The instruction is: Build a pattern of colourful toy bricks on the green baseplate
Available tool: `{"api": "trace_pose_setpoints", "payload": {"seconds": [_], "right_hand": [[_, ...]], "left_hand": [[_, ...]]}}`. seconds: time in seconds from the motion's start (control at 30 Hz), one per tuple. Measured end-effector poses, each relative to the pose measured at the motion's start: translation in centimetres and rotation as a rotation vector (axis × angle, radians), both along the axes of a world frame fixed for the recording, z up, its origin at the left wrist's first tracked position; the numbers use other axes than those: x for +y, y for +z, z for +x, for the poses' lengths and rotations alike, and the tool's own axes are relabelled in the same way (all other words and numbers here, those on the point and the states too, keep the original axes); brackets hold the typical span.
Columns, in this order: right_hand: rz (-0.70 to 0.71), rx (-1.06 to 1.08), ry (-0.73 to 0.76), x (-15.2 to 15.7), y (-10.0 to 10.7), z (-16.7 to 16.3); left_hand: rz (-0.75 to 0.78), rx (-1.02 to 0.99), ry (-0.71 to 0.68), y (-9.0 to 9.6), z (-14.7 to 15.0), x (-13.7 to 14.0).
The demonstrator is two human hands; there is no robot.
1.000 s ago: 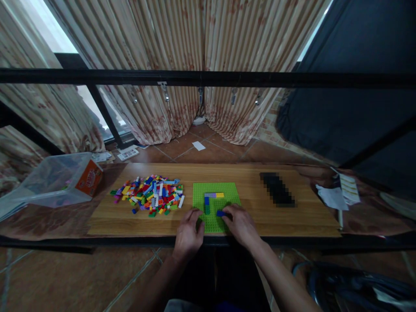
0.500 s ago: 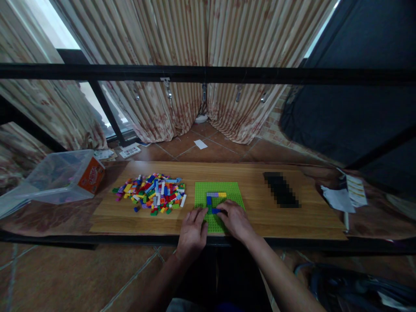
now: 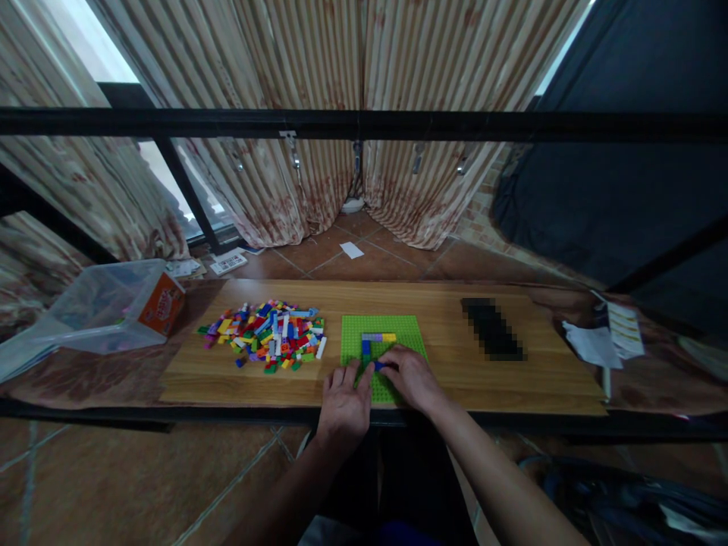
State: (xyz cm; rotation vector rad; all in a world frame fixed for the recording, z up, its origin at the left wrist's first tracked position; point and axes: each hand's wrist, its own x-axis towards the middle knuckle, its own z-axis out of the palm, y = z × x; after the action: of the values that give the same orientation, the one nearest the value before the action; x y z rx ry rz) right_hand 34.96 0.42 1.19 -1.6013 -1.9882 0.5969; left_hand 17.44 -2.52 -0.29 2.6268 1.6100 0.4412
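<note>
A green studded baseplate (image 3: 353, 324) lies on the wooden board in front of me. On it, a row of grey, lilac and yellow bricks (image 3: 379, 337) meets a column of blue and green bricks (image 3: 365, 349) at its left end. My right hand (image 3: 414, 374) pinches a small blue brick (image 3: 378, 365) at the lower end of that column. My left hand (image 3: 345, 400) rests over the baseplate's left front part, fingers apart, its thumb and a fingertip close to the blue brick. Part of the column's lower end is hidden by my fingers.
A pile of loose coloured bricks (image 3: 278, 337) spreads over the left of the wooden board (image 3: 444, 303). Beyond it stands a clear plastic box (image 3: 108, 303) with an orange label. A pixelated dark shape (image 3: 492, 328) lies to the right, and papers (image 3: 591, 345) farther right.
My left hand has shifted right and its thumb has come nearer the blue brick. My right hand stays at the brick, which sits at a slightly different angle.
</note>
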Motion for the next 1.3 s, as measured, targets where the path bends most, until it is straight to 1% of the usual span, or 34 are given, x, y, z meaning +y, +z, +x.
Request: {"api": "trace_pose_setpoints", "payload": {"seconds": [0.3, 0.5, 0.6, 0.73, 0.9, 1.03, 1.17, 1.3], "right_hand": [[-0.078, -0.022, 0.045, 1.0, 0.5, 0.4], [-0.138, -0.029, 0.040, 1.8, 0.3, 0.6], [-0.171, -0.033, 0.058, 2.3, 0.6, 0.7], [-0.200, -0.037, 0.087, 2.6, 0.9, 0.7], [-0.165, -0.044, 0.112, 2.1, 0.8, 0.7], [-0.133, -0.041, 0.136, 1.8, 0.8, 0.8], [-0.105, -0.029, 0.133, 1.5, 0.5, 0.7], [-0.072, -0.010, 0.093, 0.7, -0.1, 0.3]], "left_hand": [[-0.065, 0.186, -0.023, 0.7, 0.8, 0.1], [-0.075, 0.242, -0.052, 0.9, 1.1, 0.1], [-0.108, 0.260, -0.052, 1.4, 1.4, 0.2], [-0.176, 0.293, -0.048, 2.5, 2.1, 0.6], [-0.234, 0.309, -0.064, 4.0, 2.6, 1.0], [-0.227, 0.324, -0.043, 4.8, 2.8, 1.1], [-0.196, 0.304, -0.027, 4.5, 2.8, 1.0], [-0.165, 0.268, -0.015, 3.4, 2.6, 0.6]]}}
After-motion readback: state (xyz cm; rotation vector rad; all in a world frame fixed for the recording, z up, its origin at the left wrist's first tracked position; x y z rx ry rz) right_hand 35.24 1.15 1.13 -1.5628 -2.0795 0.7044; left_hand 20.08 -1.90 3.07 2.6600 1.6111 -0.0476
